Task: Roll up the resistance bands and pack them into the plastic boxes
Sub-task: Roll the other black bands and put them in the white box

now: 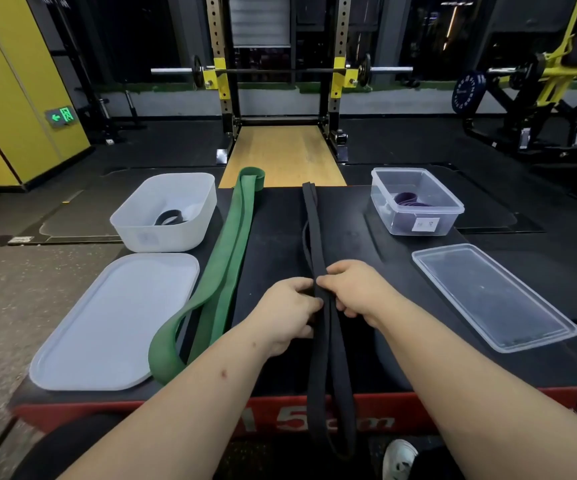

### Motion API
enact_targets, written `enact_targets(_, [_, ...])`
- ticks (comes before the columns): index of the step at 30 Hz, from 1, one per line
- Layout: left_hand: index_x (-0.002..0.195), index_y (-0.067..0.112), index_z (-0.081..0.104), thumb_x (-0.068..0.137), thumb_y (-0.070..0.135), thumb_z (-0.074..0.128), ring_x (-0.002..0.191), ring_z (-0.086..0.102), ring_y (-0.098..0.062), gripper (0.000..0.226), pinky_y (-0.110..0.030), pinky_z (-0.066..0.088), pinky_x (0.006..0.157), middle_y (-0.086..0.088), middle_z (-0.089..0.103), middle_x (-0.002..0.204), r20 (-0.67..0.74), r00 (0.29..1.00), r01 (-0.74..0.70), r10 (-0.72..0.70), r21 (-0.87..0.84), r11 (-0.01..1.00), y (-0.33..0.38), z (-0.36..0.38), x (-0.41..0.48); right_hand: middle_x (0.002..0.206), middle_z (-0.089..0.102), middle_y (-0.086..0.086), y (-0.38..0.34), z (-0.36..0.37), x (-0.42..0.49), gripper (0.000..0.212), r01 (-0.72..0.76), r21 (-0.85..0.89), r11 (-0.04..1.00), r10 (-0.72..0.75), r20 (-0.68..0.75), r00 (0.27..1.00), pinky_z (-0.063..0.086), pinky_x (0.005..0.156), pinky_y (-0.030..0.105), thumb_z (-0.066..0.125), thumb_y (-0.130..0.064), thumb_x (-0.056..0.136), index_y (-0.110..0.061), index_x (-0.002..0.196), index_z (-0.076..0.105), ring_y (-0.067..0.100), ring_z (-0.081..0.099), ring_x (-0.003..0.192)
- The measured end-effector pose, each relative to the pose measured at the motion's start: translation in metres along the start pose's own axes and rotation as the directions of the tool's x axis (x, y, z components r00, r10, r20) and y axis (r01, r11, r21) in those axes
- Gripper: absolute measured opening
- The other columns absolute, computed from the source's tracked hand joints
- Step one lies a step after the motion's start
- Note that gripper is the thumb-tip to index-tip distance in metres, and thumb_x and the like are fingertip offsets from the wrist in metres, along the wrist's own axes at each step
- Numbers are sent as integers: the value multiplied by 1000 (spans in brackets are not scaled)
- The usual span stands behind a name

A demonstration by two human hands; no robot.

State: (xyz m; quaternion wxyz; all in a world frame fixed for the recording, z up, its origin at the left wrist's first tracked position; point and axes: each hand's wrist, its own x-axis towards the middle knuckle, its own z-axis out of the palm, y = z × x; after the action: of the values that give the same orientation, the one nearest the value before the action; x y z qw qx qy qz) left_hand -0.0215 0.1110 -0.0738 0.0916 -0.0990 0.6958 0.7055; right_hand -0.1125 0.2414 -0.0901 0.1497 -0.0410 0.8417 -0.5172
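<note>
Head camera is showing the left hand (pixel 287 313) and right hand (pixel 360 289) pinching the black band (pixel 313 220) on the counter (pixel 276 237). Their fingers (pixel 339 271) are curling round it.

Matt black rubber: narrow resistance band (pixel 315 233). Matt, faintly dusty green rubber: wide resistance band (pixel 231 251). Frosted smooth plastic: white box (pixel 162 239), white lid (pixel 114 320). Clear glossy plastic: transparent box (pixel 401 226), transparent lid (pixel 488 292). Matt black top, shiny red side: platform (pixel 276 237). Pale smooth wood: floor strip (pixel 283 154).
</note>
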Motion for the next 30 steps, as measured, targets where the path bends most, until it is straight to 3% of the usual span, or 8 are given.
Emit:
enact_targets(5, [121,14,67,103,5,51,84,71,-24,26,-35,59,66,-11,77,102,76,997,31,-24,-86,996,1,2,-11,75,60,0,1,-1,7,4,44,137,990,-31,-100,995,38,52,28,67,-26,98,-23,101,66,13,49,58])
enact_targets(9, [120,9,68,102,3,51,83,72,-24,26,-36,59,69,-13,77,104,136,990,46,-34,-84,995,-6,2,-19,68,53,7,-1,-5,-1,20,-43,86,995,40,31,999,31,44,26,65,-31,94,-18,78,63,22,45,60])
enact_targets(14, [119,11,70,101,5,53,80,72,-21,25,-35,59,69,-12,77,101,132,991,0,12,-92,996,-11,1,-21,73,67,6,-8,-10,-2,27,-135,144,980,125,76,989,36,45,27,67,-39,91,-13,83,73,20,54,63])
enact_targets(17, [121,14,69,100,5,55,83,69,-24,27,-37,60,73,-16,76,107,122,991,-30,46,-129,991,-9,1,-18,86,75,12,-19,-7,6,17,-126,343,931,95,105,990,58,67,33,62,-18,99,-6,91,71,24,71,75])
enact_targets(20, [123,18,69,100,6,56,90,67,-28,29,-43,60,78,-22,72,116,108,992,-53,70,-149,987,-7,-3,-10,93,74,22,-24,-5,24,14,-161,537,828,96,148,984,61,89,47,51,-5,103,0,96,63,31,73,84])
enact_targets(24, [121,22,72,99,8,59,94,68,-35,29,-52,59,86,-26,69,117,20,997,-73,76,-146,987,-5,-9,3,116,67,30,-37,-7,58,23,-199,728,656,113,167,980,63,81,41,45,4,101,-8,119,51,35,76,96])
enact_targets(27, [120,21,72,98,7,61,101,73,-34,28,-48,59,91,-17,75,110,-116,986,-141,123,-164,976,-1,-11,17,119,64,27,-66,-10,83,45,-79,775,627,6,97,995,61,71,36,37,11,99,-3,140,50,32,71,96])
enact_targets(30, [119,22,71,95,9,69,97,75,-21,27,-35,59,94,-3,78,99,-295,933,-255,205,-141,956,5,-18,30,120,67,16,-96,-10,99,47,260,718,645,-227,-145,963,58,84,38,42,14,96,-12,121,71,27,64,99])
